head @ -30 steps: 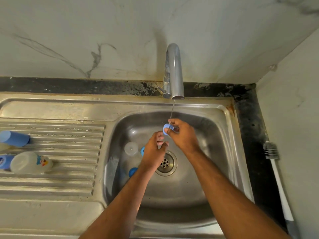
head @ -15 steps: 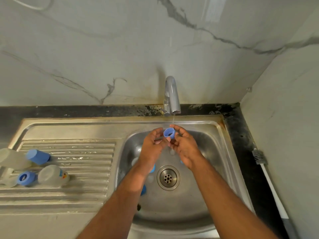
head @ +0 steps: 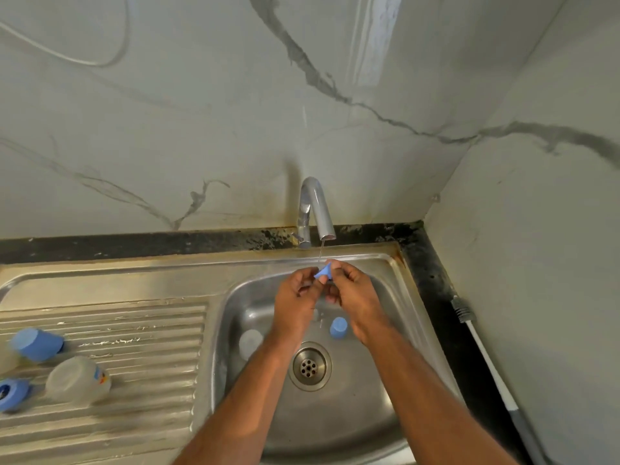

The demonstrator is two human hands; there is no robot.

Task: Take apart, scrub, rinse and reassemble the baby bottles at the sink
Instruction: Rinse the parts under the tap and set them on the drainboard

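Both hands meet over the back of the steel sink basin (head: 379, 414), right under the chrome tap (head: 315, 209), which lets down a thin stream of water. My left hand (head: 297, 297) and my right hand (head: 352, 293) pinch a small blue bottle part (head: 323, 272) between their fingertips in that stream. In the basin lie a blue cap (head: 338, 327) and a clear bottle piece (head: 251, 342), partly hidden by my left forearm. On the drainboard (head: 134, 330) at the left lie a clear bottle (head: 79, 379), a blue cap (head: 37, 344) and a blue ring (head: 13, 394).
The drain (head: 310, 365) sits at the basin's middle. A bottle brush (head: 483, 350) with a white handle lies along the dark counter strip against the right wall. Marble-patterned walls close in behind and to the right.
The view has tilted up, showing more wall. The blue part has turned in my fingers, its open end no longer facing me. My hands stay under the tap.
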